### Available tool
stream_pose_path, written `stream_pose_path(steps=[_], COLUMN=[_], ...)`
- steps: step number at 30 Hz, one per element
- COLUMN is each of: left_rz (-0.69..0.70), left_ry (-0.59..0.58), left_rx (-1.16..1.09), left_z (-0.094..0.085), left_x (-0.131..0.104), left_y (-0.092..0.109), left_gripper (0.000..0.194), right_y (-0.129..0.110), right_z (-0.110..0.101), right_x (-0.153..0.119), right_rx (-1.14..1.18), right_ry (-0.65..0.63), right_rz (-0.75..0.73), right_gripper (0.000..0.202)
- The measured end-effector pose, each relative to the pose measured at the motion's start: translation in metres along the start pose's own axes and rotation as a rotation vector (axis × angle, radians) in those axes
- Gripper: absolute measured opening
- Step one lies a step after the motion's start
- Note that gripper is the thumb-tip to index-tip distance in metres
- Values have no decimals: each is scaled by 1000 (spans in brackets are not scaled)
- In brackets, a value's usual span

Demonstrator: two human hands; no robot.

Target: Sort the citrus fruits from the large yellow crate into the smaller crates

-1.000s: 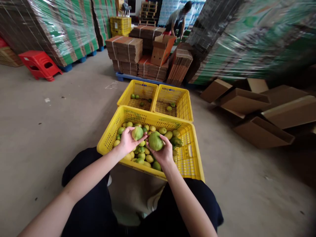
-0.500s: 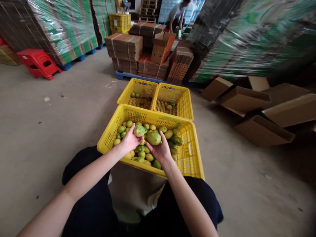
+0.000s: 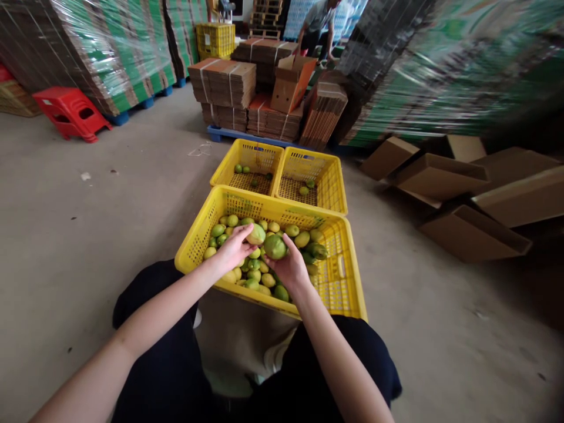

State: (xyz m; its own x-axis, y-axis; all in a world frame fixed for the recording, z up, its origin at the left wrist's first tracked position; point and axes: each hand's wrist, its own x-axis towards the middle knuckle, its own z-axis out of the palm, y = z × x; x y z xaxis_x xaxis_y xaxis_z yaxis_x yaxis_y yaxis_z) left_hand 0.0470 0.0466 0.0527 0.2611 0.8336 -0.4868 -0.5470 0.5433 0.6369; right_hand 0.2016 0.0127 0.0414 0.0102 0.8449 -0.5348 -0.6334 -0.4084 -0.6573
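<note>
My left hand (image 3: 235, 251) is closed round a pale green fruit (image 3: 256, 235), thumb on top of it. Just to the right, my right hand (image 3: 291, 265) grips a greener round fruit (image 3: 275, 247) between thumb and fingers. The two fruits are side by side over a large yellow crate (image 3: 356, 276). Inside the crate lie several yellow and green fruits (image 3: 265, 280), mostly in its left and middle parts. Parts of my fingers are hidden beneath the held fruits.
Beyond stand two smaller yellow crates (image 3: 247, 182) (image 3: 332, 182) with a few green fruits. Behind are bundled cardboard stacks (image 3: 224, 82) on a blue pallet, and a person (image 3: 318, 26) bending. Open cartons (image 3: 445, 176) lie right; a red stool (image 3: 70, 111) stands left.
The fruit in my left hand has turned and moved slightly right. The fruit in my right hand has also turned, showing a greener side. The person at the back has shifted posture.
</note>
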Motion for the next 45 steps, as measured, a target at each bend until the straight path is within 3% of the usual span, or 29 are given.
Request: stream_pose_path(steps=[4,6,8,11,16,20,26,35,39,42,45], left_rz=[395,525,599,710,886,893,662,476,512,597,564], left_ry=[-21,-46,-83,-170,-250,-259,-233,-178,-198,-181,-116], left_rx=[210,310,413,616,873,919,701,478,520,559,450], left_z=[2,2,2,1,-4,-7,-5,-1,-1,1,4], left_x=[-9,-14,-19,-24,-27,-28,-33,-34,-35,-34,-29], left_y=[3,5,6,5,1,3,9,13,13,11,11], left_gripper=[54,60,59,47,29,24,32,33,33,38,47], right_y=[-1,-3,-6,-7,-4,-2,-1,0,0,0,-2], right_z=[-2,-5,-8,-11,-14,-18,-21,-22,-19,-15,-9], right_x=[-8,-10,-10,-9,-7,-7,-7,-7,-8,-10,-12], right_rx=[-406,-661,-858,-997,-1048,-1105,-1119,-1100,-1070,-969,-766], right_ry=[171,194,202,192,175,166,151,152,133,166,194], right_rz=[-675,-968,-1195,-1392,-1529,-1567,-1582,-1557,-1544,-1432,-1155], right_gripper=[63,64,52,43,46,50,54,52,51,49,56])
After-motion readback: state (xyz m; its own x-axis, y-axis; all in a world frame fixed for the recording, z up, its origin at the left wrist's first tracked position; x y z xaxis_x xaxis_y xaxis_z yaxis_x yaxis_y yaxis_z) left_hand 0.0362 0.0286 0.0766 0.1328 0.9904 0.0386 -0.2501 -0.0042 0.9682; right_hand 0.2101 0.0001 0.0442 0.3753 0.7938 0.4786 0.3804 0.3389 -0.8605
